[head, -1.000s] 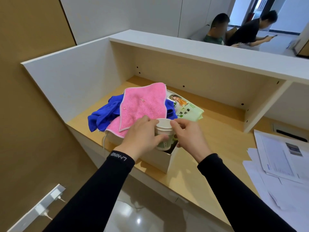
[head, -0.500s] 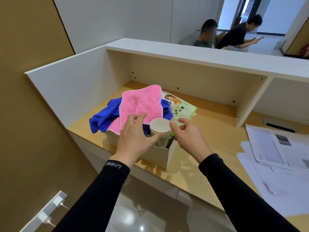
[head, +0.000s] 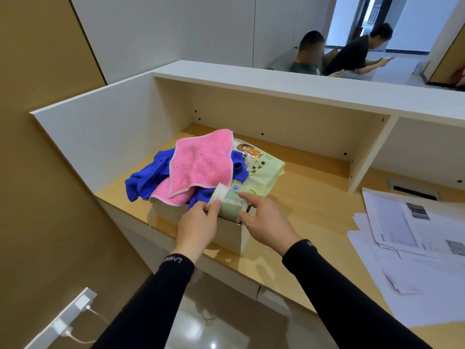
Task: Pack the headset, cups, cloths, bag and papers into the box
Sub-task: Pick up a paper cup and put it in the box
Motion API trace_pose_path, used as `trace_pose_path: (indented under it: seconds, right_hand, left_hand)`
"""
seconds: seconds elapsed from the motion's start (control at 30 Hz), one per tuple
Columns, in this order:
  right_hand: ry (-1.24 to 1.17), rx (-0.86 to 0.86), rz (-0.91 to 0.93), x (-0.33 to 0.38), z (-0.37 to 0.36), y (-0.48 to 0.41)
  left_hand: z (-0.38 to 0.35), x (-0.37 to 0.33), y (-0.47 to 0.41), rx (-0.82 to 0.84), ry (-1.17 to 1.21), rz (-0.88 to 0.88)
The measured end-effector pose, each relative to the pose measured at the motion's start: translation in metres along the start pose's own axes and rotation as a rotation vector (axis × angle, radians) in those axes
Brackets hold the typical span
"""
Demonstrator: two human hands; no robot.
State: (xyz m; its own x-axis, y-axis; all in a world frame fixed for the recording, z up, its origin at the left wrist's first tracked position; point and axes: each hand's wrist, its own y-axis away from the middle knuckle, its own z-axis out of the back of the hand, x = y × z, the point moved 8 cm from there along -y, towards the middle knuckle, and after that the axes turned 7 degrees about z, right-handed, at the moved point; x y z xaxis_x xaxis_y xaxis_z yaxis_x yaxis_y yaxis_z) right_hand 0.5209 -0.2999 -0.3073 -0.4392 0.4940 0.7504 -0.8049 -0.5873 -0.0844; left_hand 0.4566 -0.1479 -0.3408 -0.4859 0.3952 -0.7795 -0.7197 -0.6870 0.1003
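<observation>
The stack of cups [head: 227, 203] is being held tipped on its side over the near corner of the box [head: 226, 233], long axis running left to right, rims toward the pink cloth [head: 201, 165]. It is being grasped by the left hand [head: 198, 226] at the rim end, while the right hand [head: 266, 220], fingers spread and half loosened, is being kept against the base end. The papers [head: 407, 238] are lying unpacked on the surface [head: 314, 207], nearer the right hand.

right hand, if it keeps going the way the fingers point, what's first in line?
Right hand points up-left; its fingertips already touch the tipped cups. Beyond those, probably the blue cloth, depth unclear.
</observation>
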Motion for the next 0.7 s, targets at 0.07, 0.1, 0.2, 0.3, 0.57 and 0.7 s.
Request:
trace_pose_path:
  seconds: [0.07, 0.1, 0.2, 0.3, 0.57, 0.7]
  right_hand:
    - [0.051, 0.011, 0.026, -0.001, -0.002, -0.001]
    - [0.062, 0.011, 0.028, -0.002, -0.002, -0.002]
    - [0.059, -0.020, 0.031, -0.004, -0.002, -0.002]
    - [0.052, -0.041, 0.029, -0.005, -0.001, -0.003]
    - [-0.009, -0.145, -0.075, -0.023, 0.027, 0.007]
    - [-0.030, -0.250, -0.154, -0.044, 0.066, 0.022]
  left_hand:
    - [0.000, 0.006, 0.000, 0.030, 0.041, 0.040]
    - [0.001, 0.006, 0.000, 0.033, 0.021, 0.037]
    - [0.011, 0.001, 0.004, -0.032, -0.091, -0.016]
    - [0.017, -0.002, 0.008, -0.056, -0.082, -0.053]
    - [0.037, -0.064, 0.043, -0.283, -0.013, -0.339]
    - [0.001, -0.113, 0.045, -0.133, -0.011, -0.405]
